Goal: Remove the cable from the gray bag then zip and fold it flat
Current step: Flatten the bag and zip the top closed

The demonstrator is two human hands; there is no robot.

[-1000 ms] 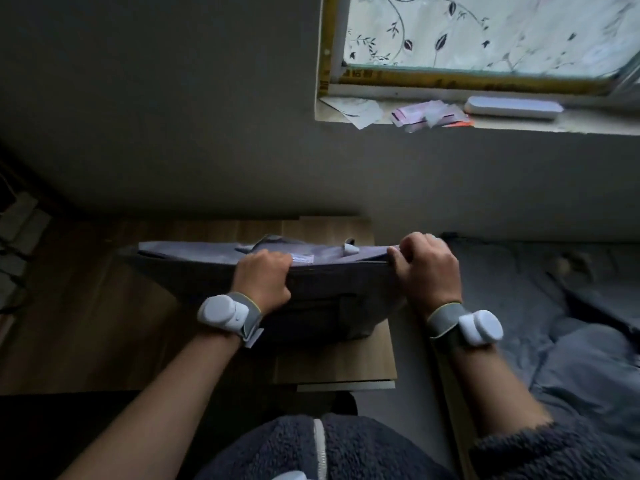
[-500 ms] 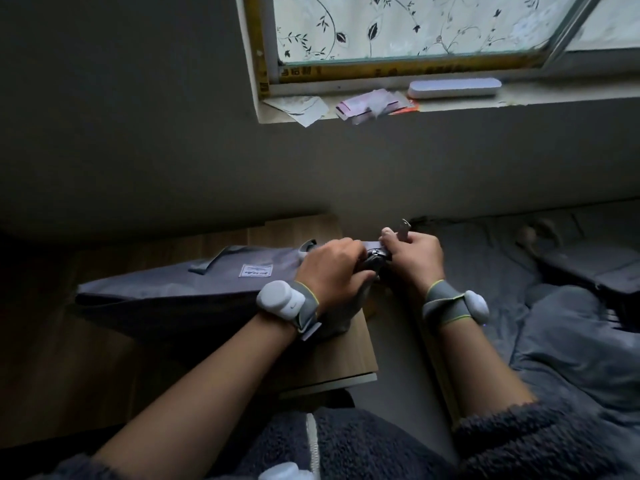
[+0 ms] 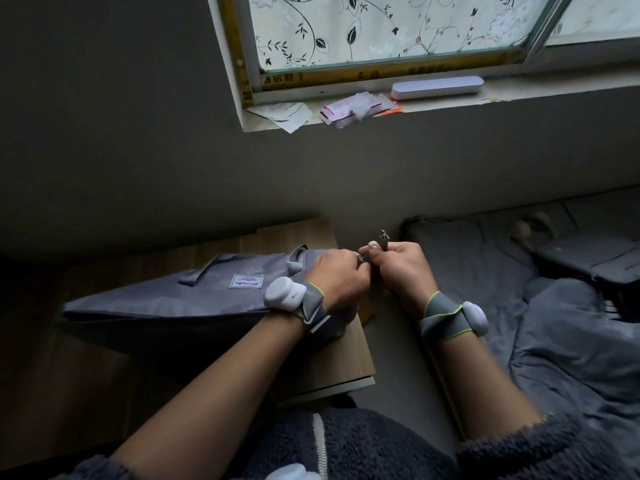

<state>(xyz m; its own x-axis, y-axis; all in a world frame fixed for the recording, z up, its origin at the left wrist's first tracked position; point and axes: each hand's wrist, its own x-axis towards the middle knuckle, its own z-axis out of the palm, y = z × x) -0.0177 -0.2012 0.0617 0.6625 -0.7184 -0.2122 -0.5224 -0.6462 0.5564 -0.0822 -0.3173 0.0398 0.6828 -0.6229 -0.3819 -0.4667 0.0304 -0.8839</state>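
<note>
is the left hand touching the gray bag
Touching: the head view shows the left hand gripping the right end of the gray bag.

A dim grey wall (image 3: 138, 133) fills the upper view. At 1 o'clock a window (image 3: 381, 29) with leaf-patterned glass gives the only light; papers (image 3: 287, 114) lie on its sill (image 3: 554, 90). A wooden desk (image 3: 349, 362) sits centre-left, a grey-covered bed (image 3: 485, 271) at 3 o'clock.
</note>
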